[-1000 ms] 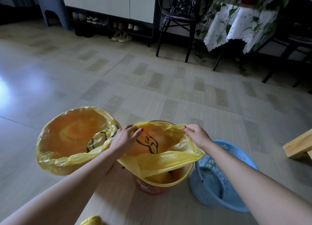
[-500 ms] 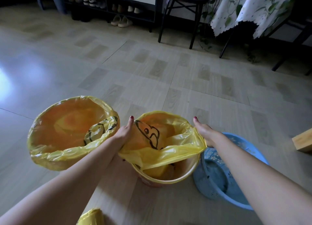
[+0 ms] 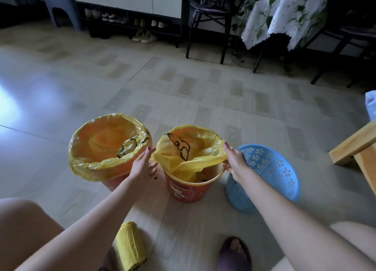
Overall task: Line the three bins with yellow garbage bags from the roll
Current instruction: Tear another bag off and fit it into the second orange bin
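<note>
Left hand (image 3: 143,166) and right hand (image 3: 234,161) pinch the yellow bag (image 3: 189,158) at opposite sides of the middle bin (image 3: 188,191), apparently to stretch its mouth over the rim; the near rim remains uncovered. Roll (image 3: 131,248) lies nearer the person.

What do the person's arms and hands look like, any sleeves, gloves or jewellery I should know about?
Both forearms are bare: no sleeves, gloves, watch or bracelets show. The left hand and right hand both have dark reddish-purple polish on the fingernails. No rings are visible. Nothing else is worn on the arms as far as the view reaches.
</note>
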